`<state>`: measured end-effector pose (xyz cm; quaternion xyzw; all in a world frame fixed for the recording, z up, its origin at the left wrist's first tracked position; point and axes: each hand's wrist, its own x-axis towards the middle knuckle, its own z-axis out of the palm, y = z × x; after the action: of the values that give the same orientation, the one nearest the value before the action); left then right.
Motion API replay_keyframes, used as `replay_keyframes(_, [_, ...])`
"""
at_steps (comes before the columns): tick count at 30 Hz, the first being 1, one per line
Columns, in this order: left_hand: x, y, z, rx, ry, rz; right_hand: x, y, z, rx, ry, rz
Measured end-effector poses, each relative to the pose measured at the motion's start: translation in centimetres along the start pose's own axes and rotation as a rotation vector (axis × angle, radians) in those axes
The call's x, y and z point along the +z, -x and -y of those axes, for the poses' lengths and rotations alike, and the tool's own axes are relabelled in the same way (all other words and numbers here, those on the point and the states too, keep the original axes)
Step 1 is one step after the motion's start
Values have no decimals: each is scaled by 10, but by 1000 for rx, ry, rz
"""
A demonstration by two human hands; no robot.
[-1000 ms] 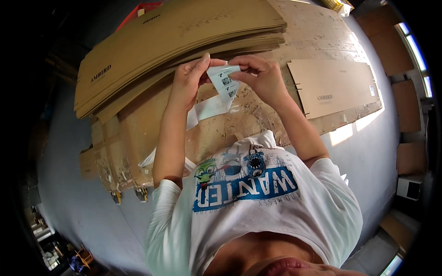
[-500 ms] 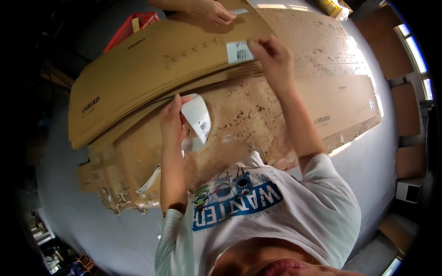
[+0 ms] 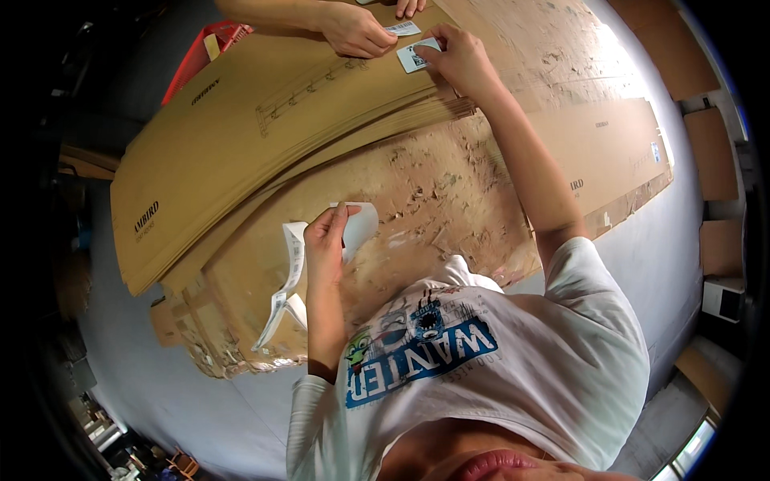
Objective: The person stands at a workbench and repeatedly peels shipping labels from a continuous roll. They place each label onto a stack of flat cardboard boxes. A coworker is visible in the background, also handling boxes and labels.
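White label [image 3: 410,61], printed with a dark square code: held at its right edge by the right hand [image 3: 451,54], fingers pinched closed; positioned over the right end of the top sheet of the carton stack [image 3: 233,160]. Contact between label and cardboard cannot be told.

White paper sheet [image 3: 362,228], curved, blank on the visible face: gripped by the left hand [image 3: 327,236], thumb and fingers closed on its left side, above the worn brown tabletop [image 3: 449,192].

Folded label strip [image 3: 293,256], white, printed: seen on the left of the left wrist; any join with the sheet is hidden.

Second label [image 3: 403,29], white: held by a co-worker's hand [image 3: 357,30], just beyond the first label.

Single flat carton [image 3: 601,152]: laid on the tabletop at right, partly covered by the right forearm.

Red crate [image 3: 200,60]: placed beyond the stack, at far left.
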<state>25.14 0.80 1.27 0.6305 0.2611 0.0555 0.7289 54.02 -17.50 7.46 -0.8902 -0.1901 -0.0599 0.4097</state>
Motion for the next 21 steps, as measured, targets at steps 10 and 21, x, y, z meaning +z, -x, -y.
replay_keyframes(10, [-25,-1,4,-74,46,-33,-6,-16,1,196,-117,78])
replay_keyframes(21, [-36,-10,8,-129,148,-12,2,-21,-8,134,-3,63])
